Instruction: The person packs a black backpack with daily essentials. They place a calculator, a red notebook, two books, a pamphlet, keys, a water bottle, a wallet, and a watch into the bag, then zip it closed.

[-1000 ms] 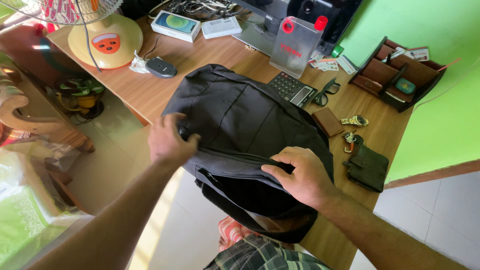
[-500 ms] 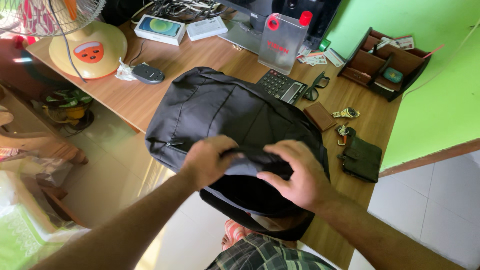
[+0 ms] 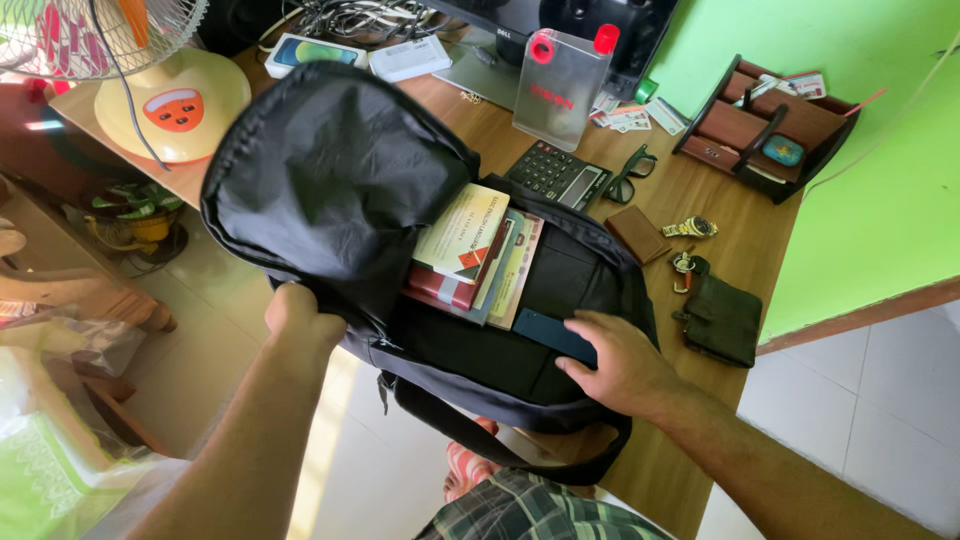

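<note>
Two hands work a black backpack [image 3: 350,180] that lies open on the wooden surface [image 3: 700,200], its near end hanging past the edge toward the person. Its front flap is thrown up and back, and the left hand [image 3: 295,320] grips the flap's lower edge with fingers curled tight around the fabric. Inside the main pocket sits a stack of books [image 3: 475,255], a cream-covered one on top, and just below them a dark blue flat object [image 3: 553,335]. The right hand [image 3: 620,365] rests inside the opening, its fingers laid loosely together on that blue object's near end.

Just beyond the backpack lie a black calculator [image 3: 555,172] and dark-framed glasses [image 3: 632,175]. To the right are a brown wallet [image 3: 638,234], a wristwatch [image 3: 690,227], a key bunch [image 3: 686,266] and a dark green pouch [image 3: 722,320]. Farther back stand a clear flat bottle [image 3: 560,85] with red caps and a wooden organiser tray [image 3: 745,125]; a table fan [image 3: 165,95] stands at far left.
</note>
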